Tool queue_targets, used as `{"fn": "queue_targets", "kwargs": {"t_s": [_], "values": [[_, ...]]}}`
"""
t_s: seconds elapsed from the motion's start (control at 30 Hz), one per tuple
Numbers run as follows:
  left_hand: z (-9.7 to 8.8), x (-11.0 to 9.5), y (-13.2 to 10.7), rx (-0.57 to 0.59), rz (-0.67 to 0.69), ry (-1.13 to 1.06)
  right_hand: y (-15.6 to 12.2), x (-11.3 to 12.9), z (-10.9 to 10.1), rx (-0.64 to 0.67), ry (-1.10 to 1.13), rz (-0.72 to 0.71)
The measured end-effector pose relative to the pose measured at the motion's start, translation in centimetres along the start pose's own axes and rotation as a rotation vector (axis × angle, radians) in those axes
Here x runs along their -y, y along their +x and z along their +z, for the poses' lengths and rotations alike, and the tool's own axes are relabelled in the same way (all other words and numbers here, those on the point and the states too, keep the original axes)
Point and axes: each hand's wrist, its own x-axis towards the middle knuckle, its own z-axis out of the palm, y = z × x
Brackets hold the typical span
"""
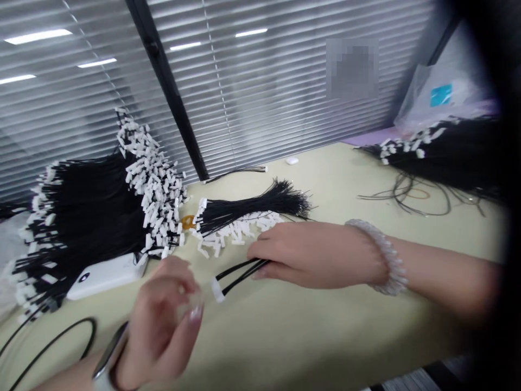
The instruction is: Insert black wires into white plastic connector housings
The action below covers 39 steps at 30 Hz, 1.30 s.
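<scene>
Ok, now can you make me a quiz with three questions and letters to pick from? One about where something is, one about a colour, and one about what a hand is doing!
1. Which wrist wears the bracelet?
A. Left
B. Right
C. Neither

2. What colour are the plugs on the wires?
A. Red
B. Blue
C. White

3. What is the right hand doing with those wires?
A. Pinching them in its fingers
B. Cutting them with scissors
C. Not touching them

Answers:
1. B, because the bracelet sits just behind the right hand.
2. C, because the plug at the end of the wires is white.
3. A, because the wires run out from between its fingers.
</scene>
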Motion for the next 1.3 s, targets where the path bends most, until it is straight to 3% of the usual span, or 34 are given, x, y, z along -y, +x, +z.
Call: {"fn": "queue_targets", "kwargs": {"t_s": [0.1,0.17,0.23,0.3,0.47,0.57,0.7,0.77,0.93,1.1,1.3], "values": [[2.1,0.6,3.8,-0.031,-0.341,-0.417,0.2,-0.5,0.2,0.012,-0.026,0.035],[3.3,1.0,4.8,0.032,-0.589,-0.698,0.7,-0.8,0.7,0.013,-0.058,0.074],[3.9,1.4,4.7,0.091,-0.703,-0.879,1.3,-1.2,1.4,0.014,-0.100,0.116],[3.9,1.8,4.2,0.177,-0.682,-0.872,1.8,-1.6,2.1,0.052,-0.110,0.144],[3.5,2.8,3.2,0.314,-0.450,-0.635,2.6,-3.2,3.4,0.240,0.095,0.180],[4.0,3.3,3.5,0.366,-0.533,-0.614,3.2,-3.8,3.9,0.349,0.246,0.173],[4.4,3.5,4.3,0.326,-0.704,-0.715,3.9,-4.3,4.1,0.395,0.315,0.220],[4.5,3.4,4.4,0.310,-0.758,-0.784,4.3,-4.6,4.2,0.344,0.327,0.232],[4.6,2.8,3.5,0.359,-0.792,-0.858,6.0,-4.9,6.5,-0.142,0.128,0.344],[4.9,1.9,2.4,0.396,-0.728,-0.824,6.9,-4.4,9.3,-0.153,-0.008,0.342],[5.0,1.9,1.9,0.422,-0.623,-0.687,5.1,-3.3,8.6,-0.193,0.119,0.309]]}}
